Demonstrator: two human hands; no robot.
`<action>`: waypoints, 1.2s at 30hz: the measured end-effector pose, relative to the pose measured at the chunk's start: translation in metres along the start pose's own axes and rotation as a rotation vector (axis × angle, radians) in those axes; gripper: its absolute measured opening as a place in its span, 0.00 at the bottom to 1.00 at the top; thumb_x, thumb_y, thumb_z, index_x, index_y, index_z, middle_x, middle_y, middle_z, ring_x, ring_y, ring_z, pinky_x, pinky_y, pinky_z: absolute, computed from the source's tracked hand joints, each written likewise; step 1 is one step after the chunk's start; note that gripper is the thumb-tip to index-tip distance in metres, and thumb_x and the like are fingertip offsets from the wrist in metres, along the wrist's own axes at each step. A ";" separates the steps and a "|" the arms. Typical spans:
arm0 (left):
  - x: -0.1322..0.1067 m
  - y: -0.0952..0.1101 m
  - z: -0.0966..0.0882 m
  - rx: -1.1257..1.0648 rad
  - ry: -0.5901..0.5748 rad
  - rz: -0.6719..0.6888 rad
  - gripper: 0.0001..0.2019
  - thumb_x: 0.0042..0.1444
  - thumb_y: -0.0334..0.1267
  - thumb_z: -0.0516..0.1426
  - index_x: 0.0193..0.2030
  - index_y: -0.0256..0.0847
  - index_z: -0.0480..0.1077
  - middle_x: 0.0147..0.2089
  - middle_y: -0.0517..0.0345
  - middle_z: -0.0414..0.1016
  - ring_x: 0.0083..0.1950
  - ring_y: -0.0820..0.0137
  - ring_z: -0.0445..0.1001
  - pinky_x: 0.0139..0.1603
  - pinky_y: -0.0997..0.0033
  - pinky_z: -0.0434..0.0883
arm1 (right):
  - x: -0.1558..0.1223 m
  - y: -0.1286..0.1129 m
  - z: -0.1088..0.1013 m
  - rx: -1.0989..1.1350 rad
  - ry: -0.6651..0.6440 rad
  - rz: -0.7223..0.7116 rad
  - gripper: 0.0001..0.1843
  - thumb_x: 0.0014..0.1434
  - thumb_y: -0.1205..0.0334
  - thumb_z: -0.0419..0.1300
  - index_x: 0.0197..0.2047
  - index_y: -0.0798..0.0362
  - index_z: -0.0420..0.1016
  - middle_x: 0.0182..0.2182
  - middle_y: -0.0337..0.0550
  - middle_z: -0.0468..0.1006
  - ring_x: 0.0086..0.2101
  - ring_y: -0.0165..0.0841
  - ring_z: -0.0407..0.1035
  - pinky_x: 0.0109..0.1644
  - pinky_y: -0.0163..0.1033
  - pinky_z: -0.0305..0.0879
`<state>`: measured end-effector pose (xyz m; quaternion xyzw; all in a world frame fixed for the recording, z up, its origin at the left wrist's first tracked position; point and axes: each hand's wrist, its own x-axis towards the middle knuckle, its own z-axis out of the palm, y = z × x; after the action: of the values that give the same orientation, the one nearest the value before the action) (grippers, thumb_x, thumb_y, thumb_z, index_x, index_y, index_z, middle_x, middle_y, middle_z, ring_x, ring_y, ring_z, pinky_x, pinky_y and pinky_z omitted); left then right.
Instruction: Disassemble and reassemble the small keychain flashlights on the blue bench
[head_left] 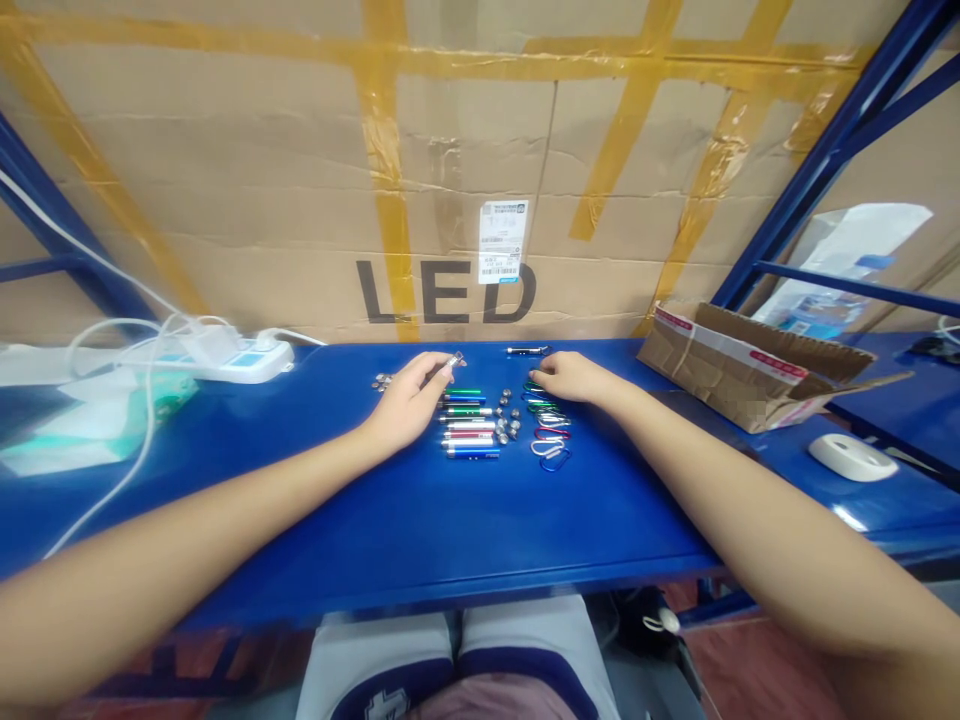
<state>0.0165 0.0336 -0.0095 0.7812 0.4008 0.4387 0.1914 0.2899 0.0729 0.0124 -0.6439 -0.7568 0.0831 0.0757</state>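
Note:
My left hand [412, 400] pinches a small silvery piece [455, 358] between thumb and fingertips; its exact kind is too small to tell. Small round metal pieces [382, 381] lie just left of that hand. Beside it runs a column of penlight-like metal tubes [472, 453] in blue, red, white, green and black. Silver caps [503, 428] are heaped to the right of the tubes. My right hand [566, 377] curls its fingers down at the far end of a row of coloured carabiners [552, 434]; whatever its fingertips grip is hidden. Beyond lies a black tube with a clip [527, 351].
An open cardboard box [735, 370] and a white mouse-like device [853, 457] sit on the right of the blue table [480, 540]. At left are a white power strip [255, 362], cables and a tissue pack [97, 425]. A large taped carton [285, 200] stands behind.

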 end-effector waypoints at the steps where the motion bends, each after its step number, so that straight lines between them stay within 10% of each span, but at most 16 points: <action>1: 0.000 0.000 0.000 0.000 0.001 0.000 0.16 0.68 0.45 0.50 0.52 0.40 0.73 0.45 0.52 0.77 0.46 0.66 0.74 0.50 0.63 0.71 | 0.000 0.000 0.000 -0.002 0.001 0.002 0.17 0.66 0.53 0.54 0.32 0.54 0.76 0.35 0.50 0.82 0.33 0.38 0.73 0.34 0.38 0.60; 12: 0.000 -0.001 0.002 -0.018 -0.040 0.008 0.17 0.68 0.46 0.50 0.54 0.39 0.72 0.53 0.49 0.77 0.54 0.64 0.74 0.58 0.59 0.70 | -0.001 0.000 0.002 0.071 0.157 0.068 0.15 0.66 0.55 0.54 0.50 0.55 0.68 0.44 0.54 0.80 0.40 0.40 0.73 0.38 0.38 0.61; 23: -0.008 0.018 0.006 0.119 -0.092 0.194 0.13 0.63 0.42 0.58 0.50 0.40 0.76 0.44 0.53 0.81 0.39 0.69 0.76 0.42 0.68 0.73 | -0.049 -0.067 0.008 0.505 0.140 -0.477 0.18 0.69 0.50 0.47 0.30 0.51 0.61 0.26 0.35 0.68 0.29 0.30 0.63 0.35 0.36 0.58; 36: -0.011 0.023 0.003 0.291 -0.071 0.441 0.11 0.65 0.39 0.57 0.45 0.37 0.78 0.36 0.53 0.81 0.36 0.70 0.77 0.41 0.71 0.72 | -0.055 -0.076 0.010 0.559 0.133 -0.382 0.18 0.67 0.56 0.48 0.25 0.50 0.58 0.23 0.34 0.66 0.25 0.29 0.60 0.31 0.35 0.55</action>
<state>0.0260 0.0115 -0.0019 0.8838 0.2729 0.3799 -0.0093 0.2232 0.0061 0.0196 -0.4488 -0.8051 0.2293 0.3126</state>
